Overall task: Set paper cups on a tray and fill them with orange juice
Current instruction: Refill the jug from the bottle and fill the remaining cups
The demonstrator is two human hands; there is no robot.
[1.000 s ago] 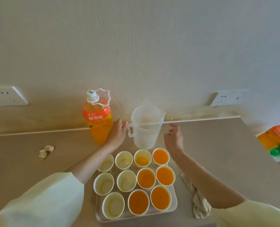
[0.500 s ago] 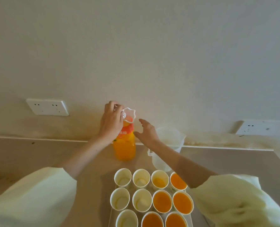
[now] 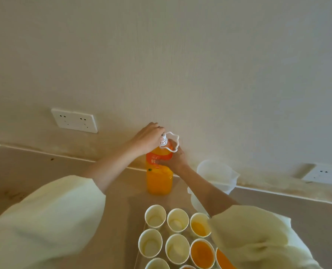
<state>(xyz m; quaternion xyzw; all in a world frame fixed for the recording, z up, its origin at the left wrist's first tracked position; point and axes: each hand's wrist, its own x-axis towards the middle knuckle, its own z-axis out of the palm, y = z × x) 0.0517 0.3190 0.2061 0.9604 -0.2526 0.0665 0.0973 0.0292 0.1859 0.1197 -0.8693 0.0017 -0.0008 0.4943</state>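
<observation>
An orange juice bottle (image 3: 159,179) with a white cap and white carry loop stands upright on the counter by the wall. My left hand (image 3: 148,137) grips the cap from above. My right hand (image 3: 174,158) holds the bottle's shoulder from the right. Below, several paper cups (image 3: 155,216) stand in rows on a clear tray (image 3: 140,255); the left ones look empty, the right ones hold juice (image 3: 202,253). My right sleeve hides part of the right cups.
A translucent plastic jug (image 3: 217,175) stands empty to the right of the bottle, partly behind my right forearm. Wall sockets sit at the left (image 3: 74,120) and the right (image 3: 325,174). The beige counter (image 3: 45,171) runs along the wall.
My left hand went from the jug's handle to the bottle cap. My right hand left the jug and took hold of the bottle's shoulder. The view shifted, so the tray sits lower.
</observation>
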